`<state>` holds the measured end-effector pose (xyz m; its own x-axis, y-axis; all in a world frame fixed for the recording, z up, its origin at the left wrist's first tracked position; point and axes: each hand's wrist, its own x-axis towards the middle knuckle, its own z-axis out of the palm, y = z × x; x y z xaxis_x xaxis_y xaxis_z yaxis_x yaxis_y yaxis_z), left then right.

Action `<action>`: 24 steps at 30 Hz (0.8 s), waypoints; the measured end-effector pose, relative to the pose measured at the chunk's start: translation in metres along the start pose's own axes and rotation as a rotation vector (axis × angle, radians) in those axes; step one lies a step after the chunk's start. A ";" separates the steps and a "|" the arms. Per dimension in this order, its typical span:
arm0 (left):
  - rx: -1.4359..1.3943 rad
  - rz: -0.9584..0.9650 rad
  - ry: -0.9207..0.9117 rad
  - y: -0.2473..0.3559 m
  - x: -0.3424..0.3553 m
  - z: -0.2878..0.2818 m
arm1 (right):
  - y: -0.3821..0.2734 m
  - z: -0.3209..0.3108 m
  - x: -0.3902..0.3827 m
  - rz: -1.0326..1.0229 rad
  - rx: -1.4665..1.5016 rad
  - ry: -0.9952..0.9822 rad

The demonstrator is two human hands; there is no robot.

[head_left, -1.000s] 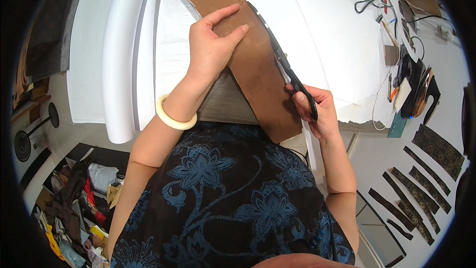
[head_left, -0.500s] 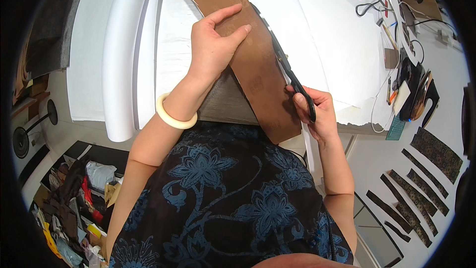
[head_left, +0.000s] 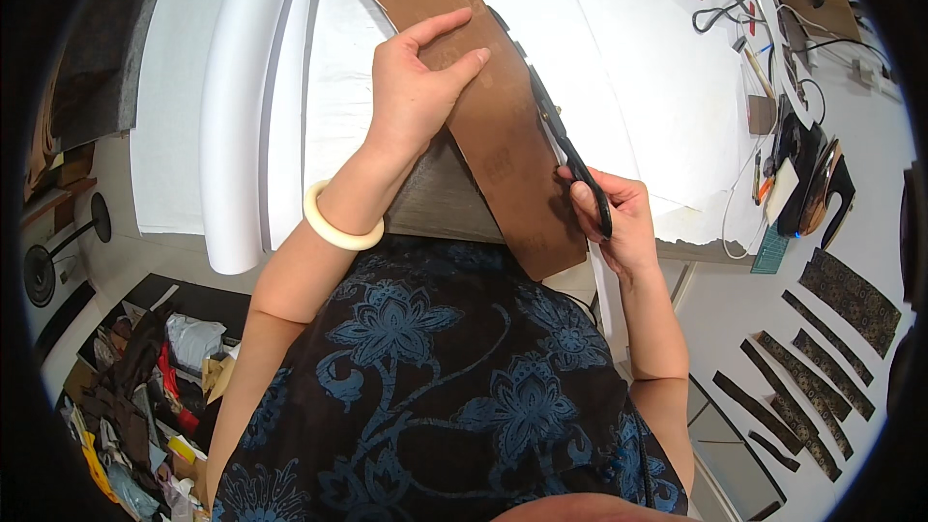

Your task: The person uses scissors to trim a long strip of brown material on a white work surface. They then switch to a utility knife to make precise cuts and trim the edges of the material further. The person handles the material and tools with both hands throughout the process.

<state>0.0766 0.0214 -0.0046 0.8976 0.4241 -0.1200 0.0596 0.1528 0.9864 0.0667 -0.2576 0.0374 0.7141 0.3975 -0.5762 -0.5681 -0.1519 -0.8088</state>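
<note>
The left hand (head_left: 418, 87) spreads thumb and forefinger on the brown strip (head_left: 498, 140) slanting over the worktop (head_left: 440, 205), seemingly to steady it; other fingers are hidden, their grip I cannot tell. The right hand (head_left: 623, 220) grips the black scissors (head_left: 572, 148), apparently aligning them with the strip's edge

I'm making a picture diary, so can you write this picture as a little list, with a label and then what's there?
Left hand: thumb and pointing finger on top of the brown strip; other fingers hidden
Left wrist: cream bracelet
Right hand: holding black scissors by the handles
Scissors: along the strip's right edge
Farther left: big white roll
Far right: dark patterned pieces
Clothes: dark, with blue flowers
</note>
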 end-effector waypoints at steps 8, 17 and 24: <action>-0.019 -0.015 0.002 0.000 0.000 -0.002 | -0.005 -0.002 0.004 -0.010 0.060 -0.037; -0.055 -0.009 -0.032 -0.001 -0.005 0.000 | -0.019 0.012 0.022 -0.024 -0.002 -0.036; -0.015 0.022 -0.055 -0.002 -0.005 -0.001 | -0.018 0.016 0.028 -0.015 0.015 -0.017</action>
<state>0.0715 0.0195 -0.0062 0.9215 0.3774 -0.0915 0.0335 0.1575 0.9870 0.0904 -0.2297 0.0377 0.7159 0.4151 -0.5614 -0.5631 -0.1323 -0.8158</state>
